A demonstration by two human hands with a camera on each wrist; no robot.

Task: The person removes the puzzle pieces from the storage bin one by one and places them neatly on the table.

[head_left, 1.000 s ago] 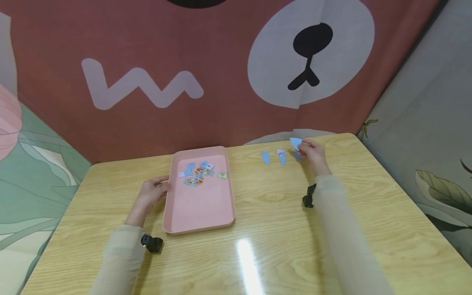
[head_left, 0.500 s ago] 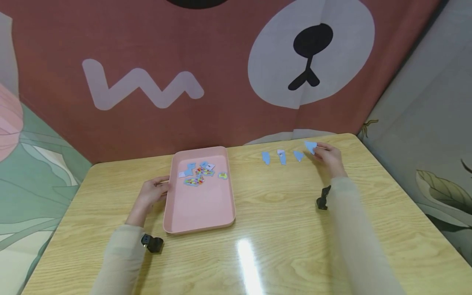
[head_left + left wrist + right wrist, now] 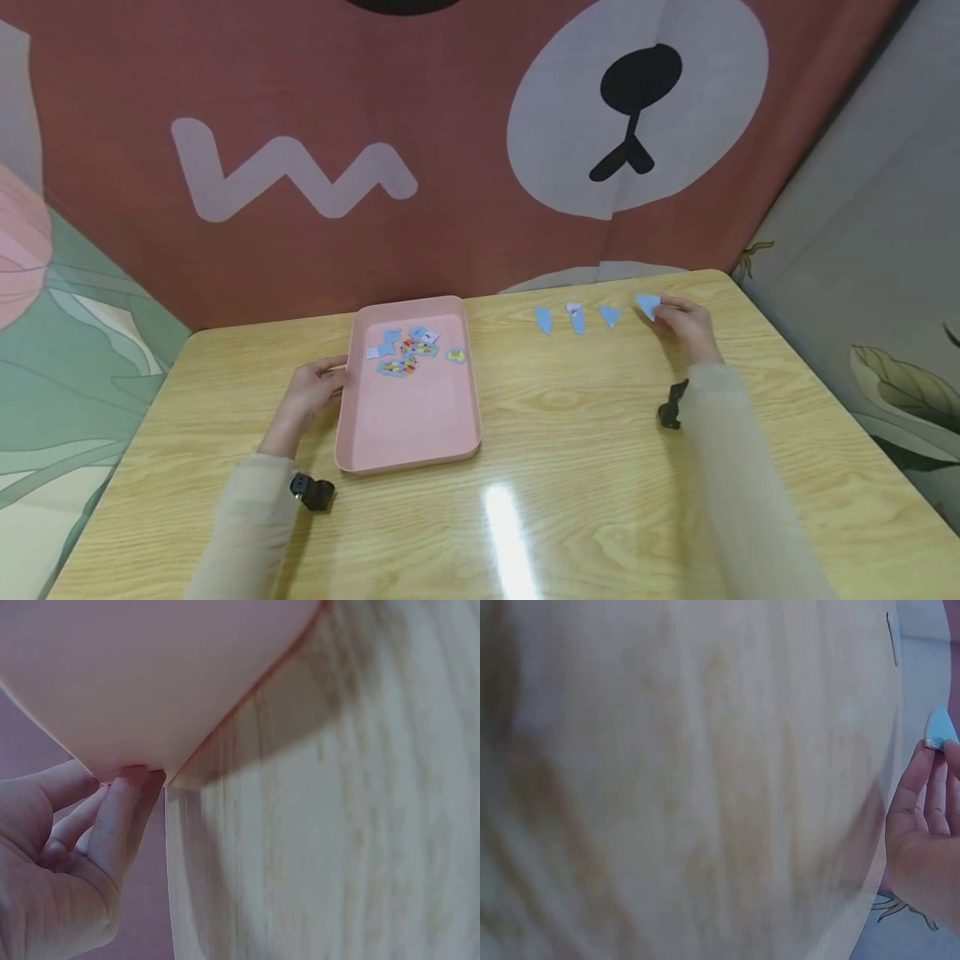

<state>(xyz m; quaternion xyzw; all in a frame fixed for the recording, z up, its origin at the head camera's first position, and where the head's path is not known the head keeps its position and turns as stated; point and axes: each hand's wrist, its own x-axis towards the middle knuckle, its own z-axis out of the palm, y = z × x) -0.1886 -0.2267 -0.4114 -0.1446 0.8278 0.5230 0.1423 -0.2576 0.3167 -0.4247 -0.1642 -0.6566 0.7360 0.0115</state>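
My right hand (image 3: 688, 327) pinches a light blue puzzle piece (image 3: 647, 304) between thumb and fingertips near the table's back right. The same piece (image 3: 940, 729) shows at the right edge of the right wrist view. To its left, three blue pieces lie apart in a row: one plain (image 3: 543, 319), one with a pale top (image 3: 576, 317) and a small pointed one (image 3: 610, 315). My left hand (image 3: 309, 390) holds the left edge of a pink tray (image 3: 405, 425); in the left wrist view, fingers (image 3: 112, 825) touch its outer wall.
Inside the tray lie several blue and white pieces (image 3: 386, 346), multicoloured pieces (image 3: 399, 367) and a small yellow-green piece (image 3: 455, 355). The wooden table (image 3: 570, 467) meets a curtain (image 3: 300, 267) with a bear print behind it.
My right hand has moved right with the pinched blue piece, away from above the small pointed piece, which now shows fully. The left hand stays at the tray.
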